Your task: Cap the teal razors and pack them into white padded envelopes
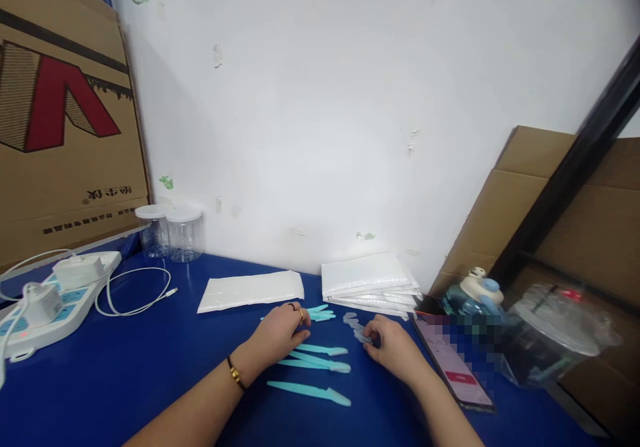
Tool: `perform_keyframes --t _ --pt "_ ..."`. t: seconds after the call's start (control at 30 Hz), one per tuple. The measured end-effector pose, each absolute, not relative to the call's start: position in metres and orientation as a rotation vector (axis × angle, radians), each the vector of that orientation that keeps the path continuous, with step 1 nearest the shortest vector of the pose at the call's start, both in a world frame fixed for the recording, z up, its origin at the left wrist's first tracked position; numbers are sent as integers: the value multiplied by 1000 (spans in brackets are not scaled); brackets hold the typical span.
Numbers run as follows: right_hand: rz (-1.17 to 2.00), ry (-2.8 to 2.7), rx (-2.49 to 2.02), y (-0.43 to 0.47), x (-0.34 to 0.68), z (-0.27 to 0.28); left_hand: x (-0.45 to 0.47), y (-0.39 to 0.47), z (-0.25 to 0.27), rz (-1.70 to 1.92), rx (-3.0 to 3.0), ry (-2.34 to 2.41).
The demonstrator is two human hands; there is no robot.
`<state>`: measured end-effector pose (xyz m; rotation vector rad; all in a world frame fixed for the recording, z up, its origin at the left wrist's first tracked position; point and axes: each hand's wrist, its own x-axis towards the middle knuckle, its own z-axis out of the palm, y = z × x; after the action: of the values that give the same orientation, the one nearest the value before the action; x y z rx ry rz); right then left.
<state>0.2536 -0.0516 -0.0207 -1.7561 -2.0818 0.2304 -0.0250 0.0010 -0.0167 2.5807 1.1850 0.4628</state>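
My left hand (283,329), wearing a ring and a bracelet, hovers low over turquoise eyebrow razors, its fingers loosely curved and the thumb apart from them. One bunch of razors (321,312) shows beyond its fingertips. Several more razors (313,362) lie below that hand, and a single razor (310,391) lies closest to me. Small translucent razor caps (351,318) are loose on the table to the right. My right hand (393,346) has its thumb and fingertips closed around a cap (361,336) at the near end of that group.
White padded envelopes (367,277) are stacked by the wall, with one envelope (253,290) further left. A phone (453,364), a clear plastic container (555,327) and a blue-and-cream figure (475,297) stand right. Left are lidded jars (185,237), a power strip (60,307) and a cable (137,315).
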Motion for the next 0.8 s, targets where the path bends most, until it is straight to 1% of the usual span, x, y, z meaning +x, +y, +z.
perform_keyframes --t 0.13,0.2,0.4,0.57,0.73,0.8 --pt "128 -2124 -1809 -52 244 -25 -29 13 -23 498 2643 1324" --pt "139 -2110 -1772 -52 242 -25 -28 17 -25 476 2644 1356" --pt "466 -1915 -1557 -53 237 -21 -24 18 -25 460 2621 1383" --pt "621 -1721 -1425 -49 233 -26 -24 12 -15 526 2569 1320" --pt "864 -1457 -1273 -47 227 -29 -24 6 -14 586 2384 1190" --pt "897 -1404 -1228 -47 225 -31 -23 5 -15 582 2330 1144"
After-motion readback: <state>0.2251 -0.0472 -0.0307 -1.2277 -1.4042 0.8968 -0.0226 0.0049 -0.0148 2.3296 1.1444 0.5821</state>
